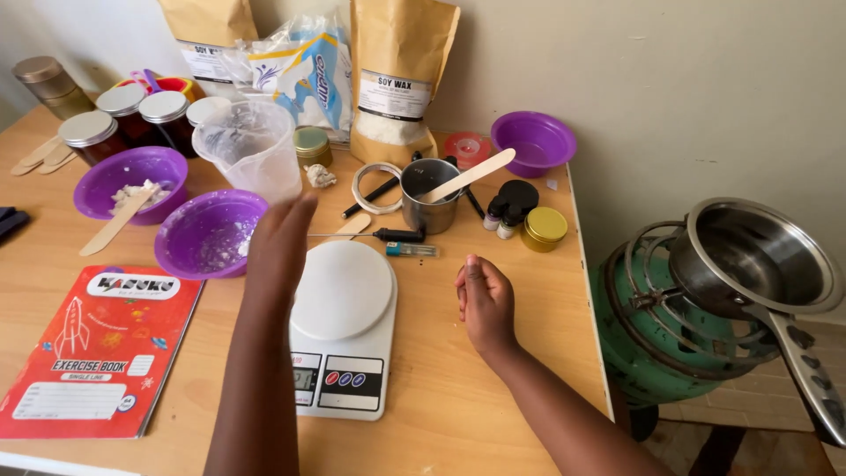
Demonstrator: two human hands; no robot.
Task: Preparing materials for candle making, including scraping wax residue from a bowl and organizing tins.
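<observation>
Left hand (280, 242), fingers straight and together, hovers just below the clear plastic cup (251, 150); right hand (485, 300) rests loosely curled on bare desk (458, 397) (right edge near). White scale (342, 317) lies between the hands; three purple bowls (211, 234) sit beyond.

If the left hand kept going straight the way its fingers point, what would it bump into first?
Probably the clear plastic jug: the left hand points up and away over the table, with the jug just beyond its fingers. Depth is hard to judge.
</observation>
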